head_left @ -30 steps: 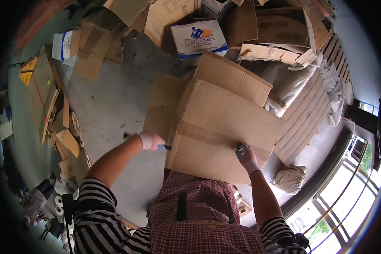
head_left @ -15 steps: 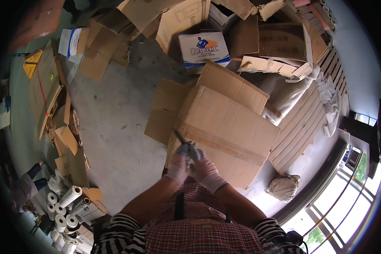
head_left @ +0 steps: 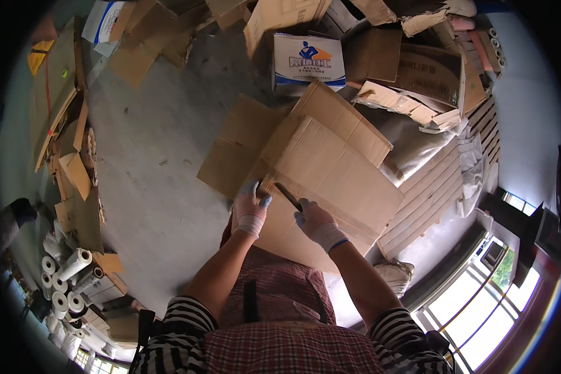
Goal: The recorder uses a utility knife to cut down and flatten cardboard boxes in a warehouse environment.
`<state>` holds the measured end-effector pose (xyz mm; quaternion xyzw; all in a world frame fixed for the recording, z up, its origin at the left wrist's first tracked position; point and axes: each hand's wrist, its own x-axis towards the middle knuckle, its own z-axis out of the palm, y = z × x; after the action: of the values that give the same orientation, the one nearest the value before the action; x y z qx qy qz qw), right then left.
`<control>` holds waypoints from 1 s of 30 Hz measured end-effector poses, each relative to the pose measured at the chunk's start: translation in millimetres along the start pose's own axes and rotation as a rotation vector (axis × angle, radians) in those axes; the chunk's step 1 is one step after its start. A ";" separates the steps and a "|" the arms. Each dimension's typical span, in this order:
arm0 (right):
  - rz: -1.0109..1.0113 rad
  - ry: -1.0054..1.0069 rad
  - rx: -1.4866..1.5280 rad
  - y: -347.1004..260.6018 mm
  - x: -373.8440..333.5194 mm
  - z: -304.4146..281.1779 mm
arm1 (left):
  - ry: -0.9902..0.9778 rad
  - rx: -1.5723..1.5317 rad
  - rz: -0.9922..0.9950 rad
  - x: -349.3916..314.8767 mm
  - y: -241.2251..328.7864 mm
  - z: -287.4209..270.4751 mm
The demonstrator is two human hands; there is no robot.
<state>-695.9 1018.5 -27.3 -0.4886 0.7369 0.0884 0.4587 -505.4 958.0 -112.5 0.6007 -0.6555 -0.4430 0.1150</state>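
Note:
A large brown cardboard box (head_left: 336,181) lies before me, with a strip of tape across its upper face. My right hand (head_left: 321,225), in a white work glove, grips a slim, dark knife-like tool (head_left: 288,196). Its tip points toward the taped left edge of the box. At that edge my gloved left hand (head_left: 251,209) is closed on the cardboard, thumb and fingers on either side of it. An open flap (head_left: 237,143) sticks out on the box's left, and another flap (head_left: 349,115) on its far side.
A white-and-blue printed carton (head_left: 308,62) stands beyond the box, beside an open brown carton (head_left: 427,75). Flattened cardboard (head_left: 75,181) is stacked at the left, with white rolls (head_left: 75,265) nearer. A slatted pallet (head_left: 424,193) and a wrapped bundle (head_left: 394,274) lie to the right.
My hands were together at the box's near-left edge with the tool pointing up and left. They have parted: the left is on the edge, the right has moved rightward with the tool.

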 end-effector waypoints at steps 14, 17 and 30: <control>-0.082 -0.225 -0.252 -32.1 30.0 -31.2 | 0.050 0.013 0.041 -2.7 -3.9 5.9; -0.015 -0.237 -0.211 -43.3 38.9 -35.6 | 0.087 0.023 0.078 -1.9 -4.5 8.9; 0.029 -0.209 -0.218 -44.5 51.8 -38.3 | 0.072 0.035 0.043 1.0 -14.0 15.4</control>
<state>-688.1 940.6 -31.1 -0.5127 0.6783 0.2249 0.4759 -506.6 965.5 -131.9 0.6041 -0.6713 -0.4069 0.1373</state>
